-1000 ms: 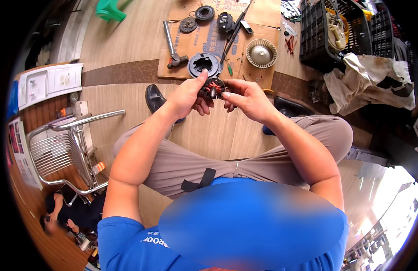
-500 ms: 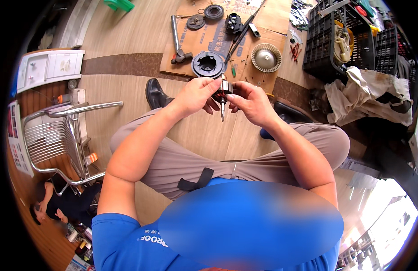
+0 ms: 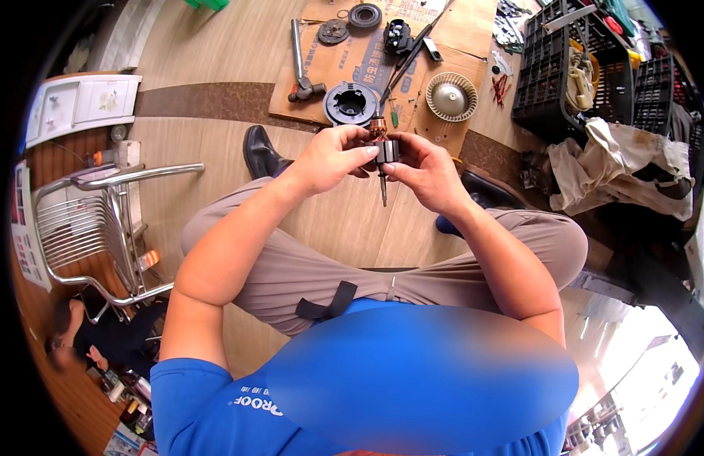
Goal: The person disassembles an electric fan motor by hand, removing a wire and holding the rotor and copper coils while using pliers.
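Between both hands I hold a motor armature (image 3: 386, 153), its dark ribbed core in the middle, copper commutator end pointing away and steel shaft toward me. My left hand (image 3: 338, 161) pinches the core from the left with thumb and fingers. My right hand (image 3: 426, 174) grips it from the right, the thumb near the shaft side. Just beyond, a grey round motor housing (image 3: 350, 104) with a dark central opening lies on the flattened cardboard (image 3: 333, 64). Right of it rests a pale fan wheel (image 3: 451, 96) with a ring of blades.
A hammer (image 3: 297, 61) lies at the cardboard's left. Farther off are two dark round parts, a black plastic part (image 3: 397, 36) and long black rods. Black crates (image 3: 553, 76) and a crumpled cloth (image 3: 622, 163) stand right. A metal chair (image 3: 86, 228) and a person (image 3: 116, 334) are left.
The armature has been turned and shifted slightly in my fingers, so its copper end now shows more. Both hands still hold it.
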Tool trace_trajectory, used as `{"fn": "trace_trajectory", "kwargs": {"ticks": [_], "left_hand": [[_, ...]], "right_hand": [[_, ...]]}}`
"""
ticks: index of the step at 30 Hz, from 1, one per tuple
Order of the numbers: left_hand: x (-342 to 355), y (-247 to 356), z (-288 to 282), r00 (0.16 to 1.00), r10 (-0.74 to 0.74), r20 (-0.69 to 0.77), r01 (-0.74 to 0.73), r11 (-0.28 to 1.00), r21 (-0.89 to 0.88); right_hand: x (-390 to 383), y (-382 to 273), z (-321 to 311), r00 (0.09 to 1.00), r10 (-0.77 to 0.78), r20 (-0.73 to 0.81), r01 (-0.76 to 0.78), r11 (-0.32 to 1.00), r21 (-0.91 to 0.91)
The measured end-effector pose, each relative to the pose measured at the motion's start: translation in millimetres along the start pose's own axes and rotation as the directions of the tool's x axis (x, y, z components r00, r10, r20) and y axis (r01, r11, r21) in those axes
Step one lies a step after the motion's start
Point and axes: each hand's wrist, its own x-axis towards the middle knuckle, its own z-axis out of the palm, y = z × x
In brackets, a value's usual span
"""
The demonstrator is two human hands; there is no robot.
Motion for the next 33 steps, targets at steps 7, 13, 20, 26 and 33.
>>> {"fn": "trace_trajectory", "kwargs": {"ticks": [7, 13, 20, 26, 33], "left_hand": [[1, -2, -1, 0.997, 0.076, 0.021, -0.075, 0.996, -0.040], [1, 1, 0, 0.995, 0.089, 0.048, -0.085, 0.993, -0.080], [0, 3, -1, 0.991, 0.100, 0.091, -0.091, 0.991, -0.100], [1, 3, -2, 0.985, 0.133, 0.106, -0.125, 0.989, -0.074], [2, 1, -2, 0.978, 0.078, 0.195, -0.009, 0.944, -0.331]], "right_hand": [[1, 7, 1, 0.991, -0.130, -0.013, 0.130, 0.991, -0.012], [1, 11, 0, 0.982, -0.180, -0.063, 0.175, 0.982, -0.074], [-2, 9, 4, 0.970, -0.218, -0.108, 0.210, 0.974, -0.080], [-4, 8, 4, 0.966, -0.231, -0.121, 0.215, 0.968, -0.131], [-8, -2, 7, 0.927, -0.320, -0.197, 0.234, 0.901, -0.365]]}}
